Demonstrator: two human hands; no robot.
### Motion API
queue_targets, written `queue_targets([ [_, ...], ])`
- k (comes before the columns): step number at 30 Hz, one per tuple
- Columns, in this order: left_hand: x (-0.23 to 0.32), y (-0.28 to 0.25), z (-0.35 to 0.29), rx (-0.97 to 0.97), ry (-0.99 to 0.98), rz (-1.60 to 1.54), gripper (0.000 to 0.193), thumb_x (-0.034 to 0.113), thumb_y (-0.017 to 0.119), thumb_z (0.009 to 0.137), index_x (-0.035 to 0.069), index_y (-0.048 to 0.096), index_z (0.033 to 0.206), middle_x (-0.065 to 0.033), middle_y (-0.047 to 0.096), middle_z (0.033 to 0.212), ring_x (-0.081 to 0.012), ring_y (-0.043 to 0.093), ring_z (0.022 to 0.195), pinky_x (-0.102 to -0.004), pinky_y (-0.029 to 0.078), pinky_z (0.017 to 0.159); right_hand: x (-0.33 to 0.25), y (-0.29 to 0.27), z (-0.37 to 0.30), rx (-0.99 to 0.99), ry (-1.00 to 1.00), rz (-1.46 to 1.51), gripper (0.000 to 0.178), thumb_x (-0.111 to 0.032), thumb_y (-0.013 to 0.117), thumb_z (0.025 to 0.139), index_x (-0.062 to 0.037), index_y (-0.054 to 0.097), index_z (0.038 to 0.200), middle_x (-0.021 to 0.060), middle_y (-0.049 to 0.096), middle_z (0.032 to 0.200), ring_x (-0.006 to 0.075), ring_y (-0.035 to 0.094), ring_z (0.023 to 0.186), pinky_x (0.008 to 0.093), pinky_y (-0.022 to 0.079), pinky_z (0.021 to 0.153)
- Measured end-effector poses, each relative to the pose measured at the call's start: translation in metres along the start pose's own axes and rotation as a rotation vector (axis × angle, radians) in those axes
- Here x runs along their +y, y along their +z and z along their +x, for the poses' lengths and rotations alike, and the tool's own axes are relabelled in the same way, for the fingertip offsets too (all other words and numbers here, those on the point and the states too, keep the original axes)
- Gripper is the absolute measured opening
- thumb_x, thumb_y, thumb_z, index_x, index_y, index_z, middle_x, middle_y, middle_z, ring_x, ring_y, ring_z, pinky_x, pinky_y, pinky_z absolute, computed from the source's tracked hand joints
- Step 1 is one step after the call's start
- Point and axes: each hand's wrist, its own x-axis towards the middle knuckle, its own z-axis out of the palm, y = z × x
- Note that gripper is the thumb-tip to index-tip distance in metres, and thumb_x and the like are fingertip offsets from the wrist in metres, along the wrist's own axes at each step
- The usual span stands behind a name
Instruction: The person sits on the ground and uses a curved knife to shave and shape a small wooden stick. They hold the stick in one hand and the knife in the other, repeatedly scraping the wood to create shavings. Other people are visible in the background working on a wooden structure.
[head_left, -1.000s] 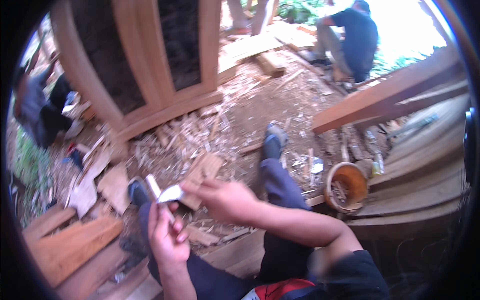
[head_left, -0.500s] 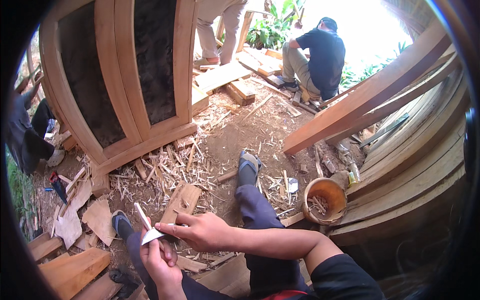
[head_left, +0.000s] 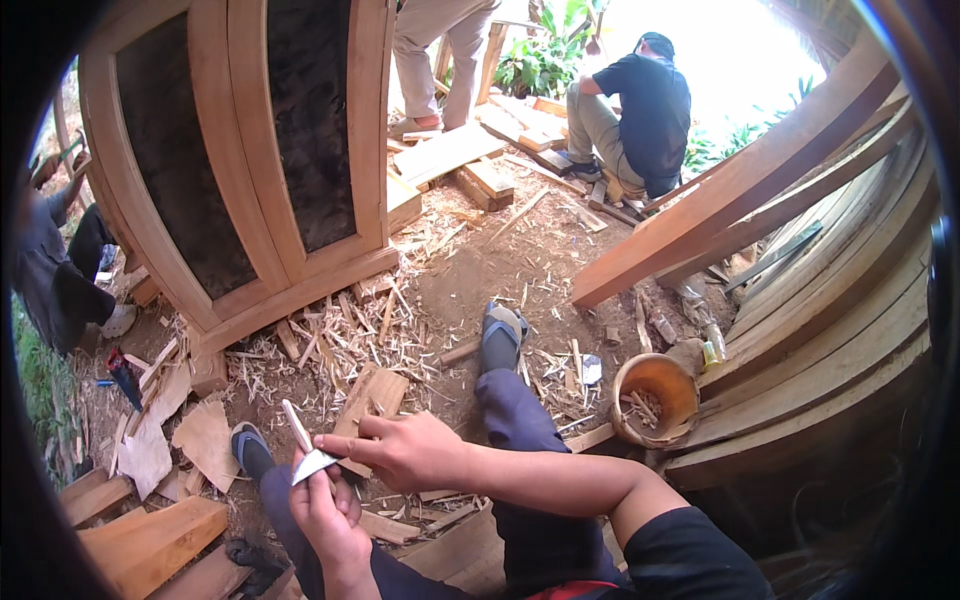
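With fingers of the left hand (head_left: 335, 528) closed around a slim pale stick (head_left: 296, 424) — tilted up and slightly leftward along its long axis, past the fingertips. Set across it, with contact unclear: a metal blade (head_left: 313, 465) — gripped from the right in the right hand (head_left: 415, 455).

Obst. on R: bucket (head_left: 674, 392) + beam (head_left: 715, 210)

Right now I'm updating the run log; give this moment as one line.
left hand: holds pale wooden stick | right hand: holds knife, blade across stick | bucket: wood scraps inside | ground: wood shavings
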Motion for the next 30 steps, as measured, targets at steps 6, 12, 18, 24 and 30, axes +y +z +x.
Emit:
queue_targets([
  [6,-0.007,-0.007,0.007,-0.021,0.017,-0.007,0.027,0.014,0.044,0.099,0.006,0.051,0.125,0.0024,0.047,0.08,-0.0004,0.035,0.05,-0.0156,0.023,0.035,-0.004,0.003,0.003,-0.019,0.034,-0.023,0.069,-0.013,0.065,0.074,-0.0247,0.046,0.14,0.0047,0.055,0.078,0.0242,0.06,0.056,0.0365,0.048,0.044],
  [12,-0.006,-0.005,0.003,-0.034,-0.043,0.112,0.035,0.01,0.047,0.095,0.004,0.045,0.13,0.0016,0.047,0.081,0.0006,0.036,0.049,-0.015,0.025,0.036,0.006,0.01,-0.001,-0.084,0.037,0.117,0.058,-0.024,0.061,0.083,-0.0211,0.047,0.139,0.0124,0.063,0.075,0.0335,0.064,0.06,0.0443,0.049,0.051],
  [18,-0.004,0.001,-0.001,-0.125,-0.02,0.177,0.04,0.01,0.05,0.094,0.003,0.04,0.132,0.0034,0.047,0.079,0.0015,0.035,0.048,-0.015,0.024,0.036,0.011,0.014,-0.006,-0.084,0.042,0.155,0.055,-0.025,0.058,0.087,-0.0207,0.045,0.14,0.0143,0.064,0.072,0.0344,0.062,0.056,0.0446,0.048,0.049],
  [24,-0.005,0.004,-0.001,-0.141,-0.023,0.209,0.037,0.011,0.051,0.093,0.004,0.043,0.128,0.0052,0.044,0.074,0.0017,0.032,0.046,-0.0153,0.022,0.035,0.001,0.002,-0.007,-0.112,0.116,0.142,0.055,-0.022,0.058,0.089,-0.0175,0.04,0.14,0.0132,0.064,0.077,0.0337,0.063,0.057,0.0437,0.048,0.047],
  [30,-0.008,0.0,0.002,-0.254,-0.032,0.323,0.04,0.013,0.051,0.093,0.005,0.04,0.13,0.0064,0.043,0.071,0.002,0.029,0.044,-0.0154,0.02,0.035,0.004,0.005,-0.002,0.076,0.23,0.038,0.054,-0.023,0.058,0.089,-0.0134,0.039,0.138,0.0131,0.065,0.076,0.0346,0.062,0.056,0.0437,0.047,0.044],
])
